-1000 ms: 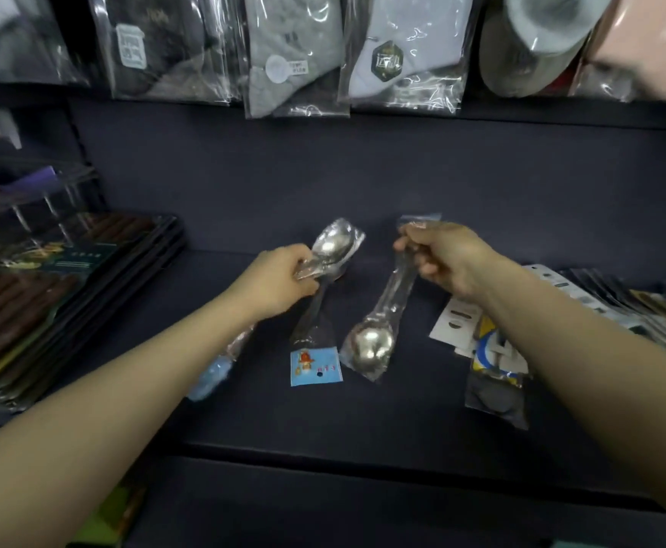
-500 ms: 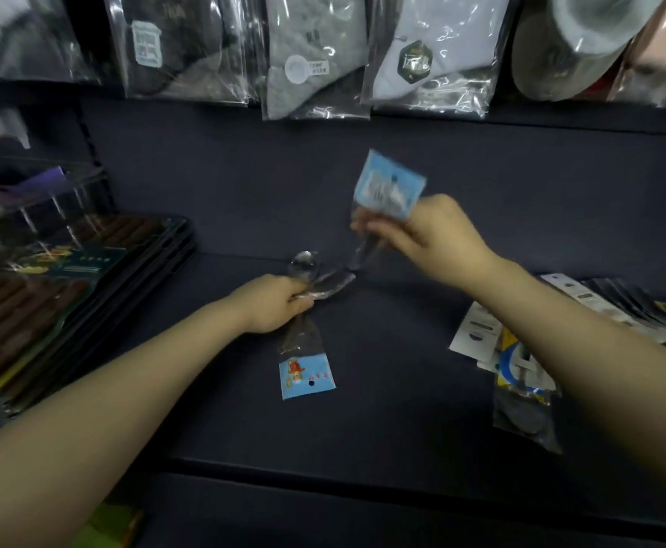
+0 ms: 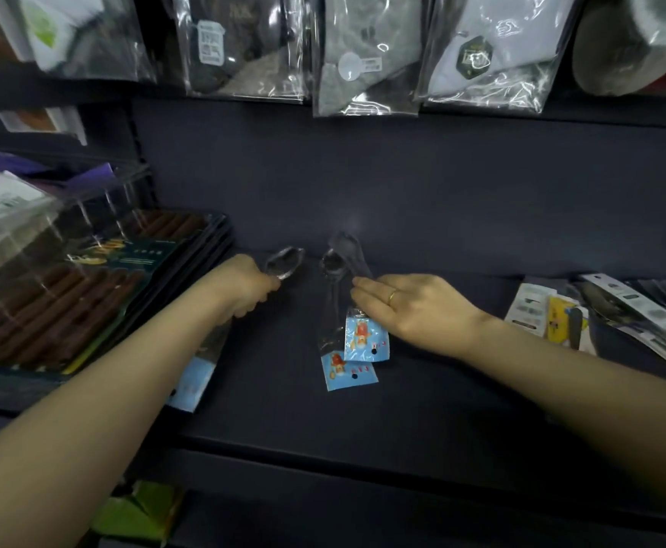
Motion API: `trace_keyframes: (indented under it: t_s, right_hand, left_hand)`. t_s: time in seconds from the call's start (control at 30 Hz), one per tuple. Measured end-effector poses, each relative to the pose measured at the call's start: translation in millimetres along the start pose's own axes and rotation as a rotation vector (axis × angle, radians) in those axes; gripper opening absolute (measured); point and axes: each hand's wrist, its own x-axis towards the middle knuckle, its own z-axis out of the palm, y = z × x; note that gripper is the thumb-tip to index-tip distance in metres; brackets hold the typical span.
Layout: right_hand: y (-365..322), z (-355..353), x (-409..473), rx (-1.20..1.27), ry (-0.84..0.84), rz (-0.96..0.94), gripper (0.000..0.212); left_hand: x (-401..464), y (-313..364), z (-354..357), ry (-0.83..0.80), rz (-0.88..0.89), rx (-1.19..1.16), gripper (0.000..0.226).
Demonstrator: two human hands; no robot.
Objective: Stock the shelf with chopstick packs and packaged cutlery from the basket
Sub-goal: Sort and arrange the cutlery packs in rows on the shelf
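Two bagged spoons (image 3: 341,318) are lying overlapped at the shelf (image 3: 283,409) centre, fingertips of the flat, open right hand (image 3: 414,306) being rested on them. At ten o'clock, another bagged spoon (image 3: 283,263) is being clamped by the left hand (image 3: 246,288). Chopstick packs (image 3: 66,294) are being kept at nine o'clock.

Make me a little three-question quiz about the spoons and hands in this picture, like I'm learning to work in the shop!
1. How many spoon packs lie side by side on the shelf under the right hand?
2. True or false: the left hand is empty.
3. What lies stacked at the left end of the shelf: A) socks, B) chopstick packs, C) cups?

Key
1. Two, each with a blue card at the near end.
2. False. It grips another packaged spoon, bowl pointing away.
3. B. The sock packs hang above.
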Motion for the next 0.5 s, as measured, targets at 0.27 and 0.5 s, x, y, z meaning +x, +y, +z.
trace_keyframes:
  t_s: [0.27, 0.5]
  right_hand:
    - [-20.2, -7.2, 21.2, 0.446, -0.605, 0.308, 0.056]
    - [5.8, -46.7, 39.1, 1.024, -0.256, 0.947, 0.029]
  left_hand:
    - [-19.6, 7.7, 15.3, -0.143, -0.021, -0.736, 0.029]
    - [-42.9, 18.2, 10.9, -0.406, 0.07, -0.923, 0.017]
